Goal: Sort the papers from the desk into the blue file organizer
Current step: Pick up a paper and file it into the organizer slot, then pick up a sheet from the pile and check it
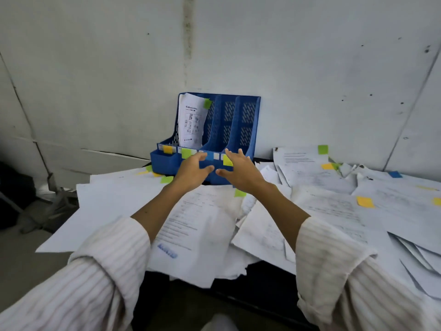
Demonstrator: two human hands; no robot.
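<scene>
The blue file organizer (229, 120) stands against the wall at the back of the desk. One printed sheet with a green sticky tab (192, 120) stands in its left slot; the other slots look empty. Coloured sticky labels mark its front lip. My left hand (193, 172) and my right hand (239, 169) hover side by side just in front of the organizer's front lip, fingers spread and relaxed, holding nothing. Loose white papers (198, 225) with sticky tabs cover the desk below my arms.
More papers with yellow, green and blue tabs (334, 201) are piled over the right half of the desk. A large sheet (107, 211) overhangs the left desk edge. The grey wall (310, 68) rises right behind the organizer. Dark floor clutter lies at far left.
</scene>
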